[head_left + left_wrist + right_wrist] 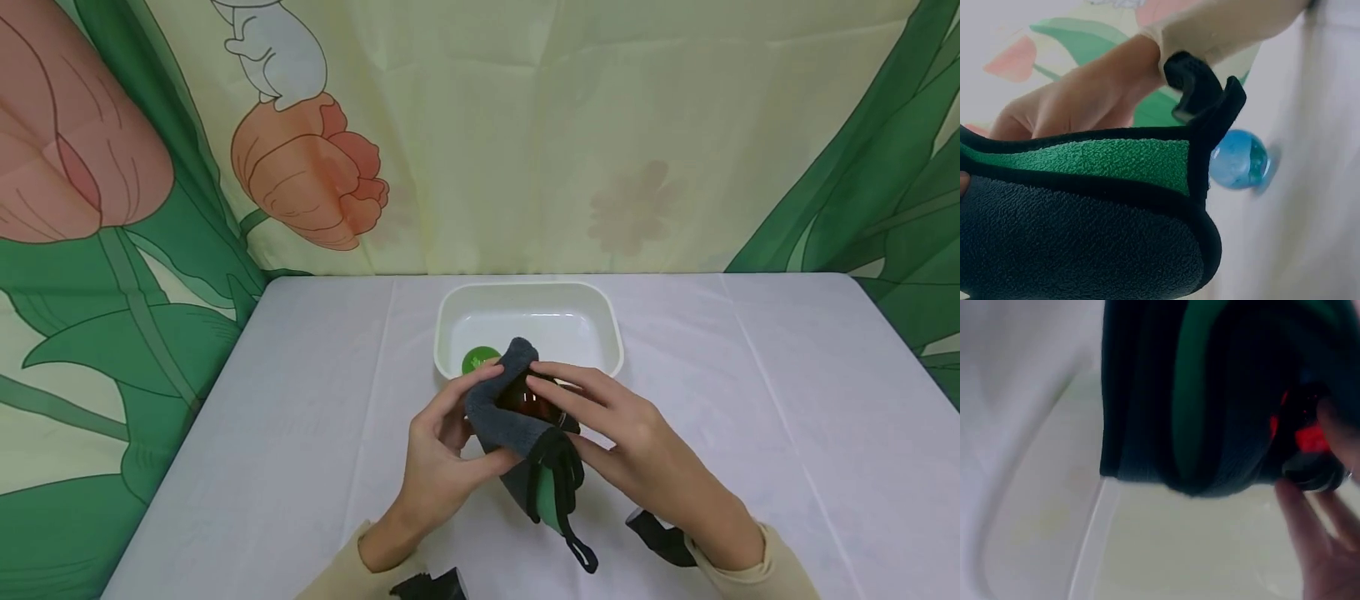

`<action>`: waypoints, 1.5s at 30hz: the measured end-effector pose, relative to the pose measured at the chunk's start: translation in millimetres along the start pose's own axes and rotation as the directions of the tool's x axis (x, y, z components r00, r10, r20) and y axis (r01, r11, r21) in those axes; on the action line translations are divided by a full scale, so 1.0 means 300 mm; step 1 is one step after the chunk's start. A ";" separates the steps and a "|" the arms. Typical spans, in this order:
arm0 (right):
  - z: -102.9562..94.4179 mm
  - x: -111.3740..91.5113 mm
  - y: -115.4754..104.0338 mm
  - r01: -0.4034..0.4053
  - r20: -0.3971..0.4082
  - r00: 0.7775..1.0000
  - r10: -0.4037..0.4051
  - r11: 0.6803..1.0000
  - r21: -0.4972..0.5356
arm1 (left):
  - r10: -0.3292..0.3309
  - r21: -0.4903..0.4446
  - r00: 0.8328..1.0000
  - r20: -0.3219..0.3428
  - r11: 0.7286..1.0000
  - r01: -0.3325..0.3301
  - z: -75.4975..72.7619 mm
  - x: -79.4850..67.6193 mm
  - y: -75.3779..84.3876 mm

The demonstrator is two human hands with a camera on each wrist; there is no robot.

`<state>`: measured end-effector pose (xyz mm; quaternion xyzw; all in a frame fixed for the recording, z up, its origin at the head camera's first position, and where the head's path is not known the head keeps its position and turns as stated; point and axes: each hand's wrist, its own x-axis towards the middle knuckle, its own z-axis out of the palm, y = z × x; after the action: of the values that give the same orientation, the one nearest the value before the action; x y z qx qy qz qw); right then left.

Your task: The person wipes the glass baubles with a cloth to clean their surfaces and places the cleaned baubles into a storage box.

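Note:
My left hand grips a grey-blue cloth with black edging, a green reverse side and a hanging loop. Folded within the cloth is a shiny, dark red-brown, glassy thing, partly hidden. My right hand holds it from the other side, two fingertips on its top. The right wrist view shows the glassy thing's red part beside fingers. Through the left wrist view, the cloth's green side shows between two black edges, covering most of the work. Both hands are just in front of the white tray.
The white tray stands at the table's far edge with a green ball in its front left corner. A clear blue ball lies on the white tablecloth. Behind the table hangs a flower-print curtain.

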<state>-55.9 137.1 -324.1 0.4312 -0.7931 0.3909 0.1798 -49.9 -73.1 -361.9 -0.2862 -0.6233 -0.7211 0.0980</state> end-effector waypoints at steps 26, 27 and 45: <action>-0.043 0.014 0.021 -0.168 -0.060 0.983 0.172 0.983 0.072 | -0.089 0.062 0.996 -0.007 0.994 0.089 -0.053 0.002 0.014; -0.043 0.017 0.024 -0.162 -0.064 0.984 0.165 0.985 0.056 | -0.101 0.060 0.995 -0.013 0.993 0.101 -0.056 -0.001 0.013; -0.055 0.079 0.145 -0.243 0.024 0.970 0.243 0.970 -0.010 | -0.174 0.123 0.981 -0.081 0.975 0.183 -0.119 -0.052 0.009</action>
<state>-106.0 151.2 -319.1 0.3352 -0.8434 0.4018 0.1222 -46.2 -111.1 -370.1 -0.1968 -0.6884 -0.6943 0.0729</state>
